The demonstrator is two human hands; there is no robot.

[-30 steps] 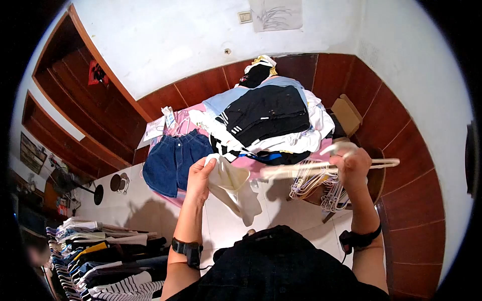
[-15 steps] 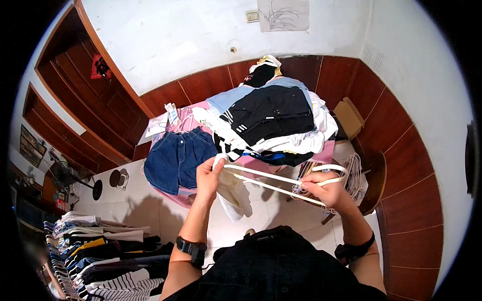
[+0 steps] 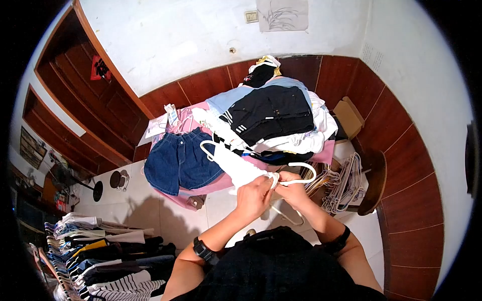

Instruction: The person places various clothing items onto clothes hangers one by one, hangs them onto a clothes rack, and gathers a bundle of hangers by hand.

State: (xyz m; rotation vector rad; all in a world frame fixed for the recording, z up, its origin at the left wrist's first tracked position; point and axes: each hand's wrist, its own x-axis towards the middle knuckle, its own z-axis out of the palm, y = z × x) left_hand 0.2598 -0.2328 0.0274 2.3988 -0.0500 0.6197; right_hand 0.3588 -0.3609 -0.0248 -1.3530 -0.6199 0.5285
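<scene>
A white garment (image 3: pixel 240 168) stretches up and left from my hands, over the pink-covered table. My left hand (image 3: pixel 255 198) pinches its near end, fingers closed on the cloth. Beside it, touching, my right hand (image 3: pixel 292 189) is closed on a white hanger (image 3: pixel 312 171), whose hook curves out to the right. One looped hanger end shows past the garment's far left end, and another pale end pokes out below my hands. The part between my fingers is partly hidden. Dark blue denim shorts (image 3: pixel 181 160) lie on the table, just left of the garment.
A heap of clothes topped by a black garment (image 3: pixel 273 113) covers much of the table. Several hangers (image 3: pixel 349 185) rest on a wooden chair (image 3: pixel 374 183) to the right. A clothes rack (image 3: pixel 105 256) stands lower left, a fan (image 3: pixel 95 189) beyond it.
My hands have come together; the left moved right and down, the right moved left. The hanger, earlier stretched between them, now has the garment extending along it to the upper left.
</scene>
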